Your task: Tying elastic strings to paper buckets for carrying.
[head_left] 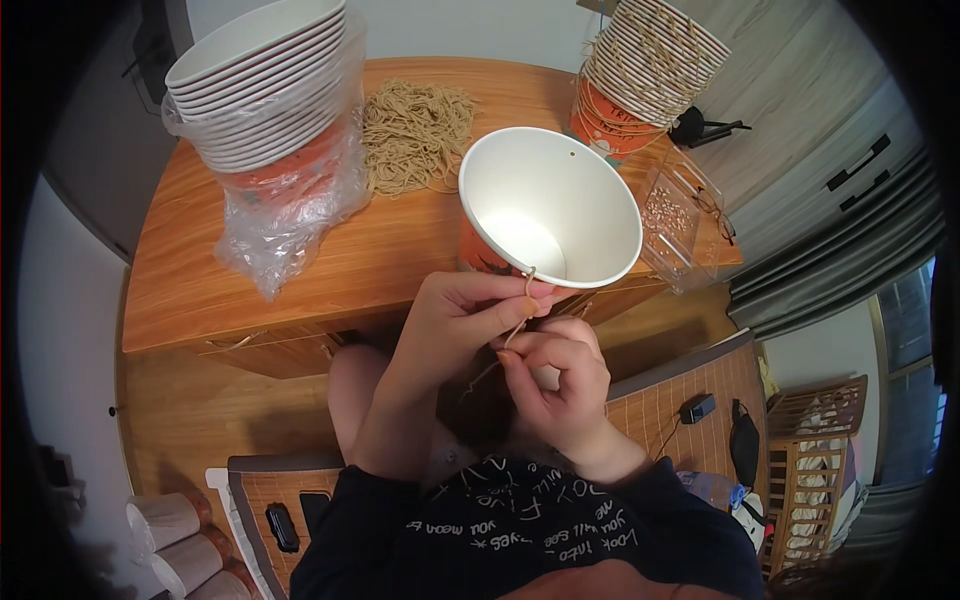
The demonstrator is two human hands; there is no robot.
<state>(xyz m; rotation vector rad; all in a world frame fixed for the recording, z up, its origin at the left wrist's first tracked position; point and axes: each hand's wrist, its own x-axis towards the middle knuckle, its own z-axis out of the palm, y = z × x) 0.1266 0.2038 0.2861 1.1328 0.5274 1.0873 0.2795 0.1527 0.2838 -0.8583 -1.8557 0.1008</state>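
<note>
A large white-lined paper bucket (610,215) with an orange outside stands at the front edge of the table, its mouth tilted toward me. A small hole shows in its far wall. Thin tan string (515,332) runs from the bucket's near rim down between my hands, with a loose tail hanging below. My left hand (465,318) pinches the string between thumb and fingertips just under the rim, close against the bucket. Lower and to the right, my right hand (562,378) is closed on the string too, thumb against curled fingers. Part of the string is hidden by the fingers.
On the wooden table (400,240) are a plastic-wrapped bucket stack (275,120), a heap of tan string (415,135) and nested buckets hung with string (655,70). A clear box (668,215) holds small coppery pieces, with glasses (712,212) alongside. A wooden crib (815,450) stands at right.
</note>
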